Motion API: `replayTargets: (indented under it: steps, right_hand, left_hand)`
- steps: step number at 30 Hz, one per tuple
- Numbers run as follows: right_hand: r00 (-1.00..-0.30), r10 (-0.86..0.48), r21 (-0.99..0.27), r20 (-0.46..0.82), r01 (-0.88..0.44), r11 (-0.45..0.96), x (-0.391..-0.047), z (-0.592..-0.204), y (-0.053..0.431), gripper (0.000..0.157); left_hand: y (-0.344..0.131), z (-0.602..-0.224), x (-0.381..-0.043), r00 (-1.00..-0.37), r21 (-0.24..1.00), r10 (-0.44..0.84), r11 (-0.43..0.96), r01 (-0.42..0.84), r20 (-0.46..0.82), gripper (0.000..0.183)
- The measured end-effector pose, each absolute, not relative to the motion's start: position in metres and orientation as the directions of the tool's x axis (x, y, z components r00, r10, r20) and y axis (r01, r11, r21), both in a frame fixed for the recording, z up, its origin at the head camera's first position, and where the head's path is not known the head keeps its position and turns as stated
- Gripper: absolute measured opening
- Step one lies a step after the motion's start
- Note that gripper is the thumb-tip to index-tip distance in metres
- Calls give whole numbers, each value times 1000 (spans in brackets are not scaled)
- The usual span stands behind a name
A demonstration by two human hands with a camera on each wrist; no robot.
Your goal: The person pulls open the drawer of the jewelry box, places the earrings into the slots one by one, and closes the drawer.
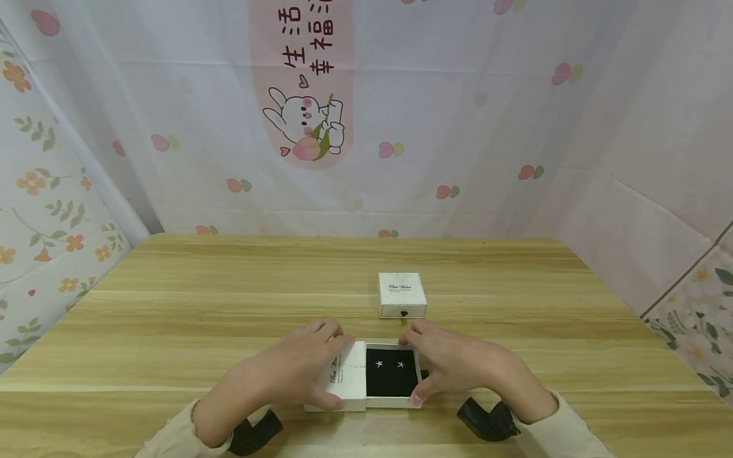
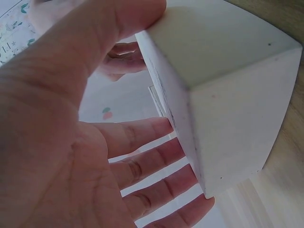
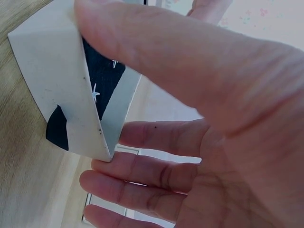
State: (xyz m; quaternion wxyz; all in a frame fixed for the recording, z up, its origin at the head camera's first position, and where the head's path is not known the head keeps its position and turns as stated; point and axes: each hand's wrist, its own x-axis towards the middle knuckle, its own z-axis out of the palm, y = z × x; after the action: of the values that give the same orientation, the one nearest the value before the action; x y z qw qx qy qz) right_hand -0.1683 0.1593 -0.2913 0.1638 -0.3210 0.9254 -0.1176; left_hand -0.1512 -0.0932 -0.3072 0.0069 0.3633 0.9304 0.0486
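A white jewellery box lies on the wooden table with its drawer pulled out to the right. My left hand (image 1: 289, 367) holds the box sleeve (image 1: 354, 376) between thumb and fingers, at its near and far sides. My right hand (image 1: 460, 360) grips the drawer (image 1: 392, 402) in the same way near its outer end. Inside the drawer is a black pad (image 1: 390, 383) bearing two small silver star-shaped earrings (image 1: 379, 364). A black pull tab (image 3: 57, 129) sticks out of the drawer's end wall in the right wrist view. Fingers cover part of the sleeve's printed lettering.
A second white box (image 1: 402, 291), closed and with a black tab, stands beyond the hands, slightly right. The wooden table (image 1: 189, 305) reaches back to a patterned curtain (image 1: 458, 114). Black wrist mounts (image 1: 487, 421) sit beneath both wrists.
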Motion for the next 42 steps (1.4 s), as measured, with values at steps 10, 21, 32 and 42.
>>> replayTargets:
  steps: [10, 21, 32, 42]
  right_hand:
    - [-737, -638, -325, -222, -561, 761, -168, -291, 160, 70]
    - [-739, -638, -322, -216, -563, 761, -167, -292, 161, 72]
    - [-748, -624, -309, -226, -553, 774, -168, -291, 159, 76]
    - [-744, -631, -299, -218, -565, 769, -168, -290, 159, 77]
  left_hand:
    - [-91, -307, -151, -743, 106, 669, 737, 667, 18, 76]
    - [-90, -307, -151, -741, 106, 671, 736, 669, 19, 76]
    - [-91, -307, -151, -737, 103, 676, 732, 673, 14, 75]
    - [-91, -307, -151, -737, 79, 676, 735, 674, 6, 75]
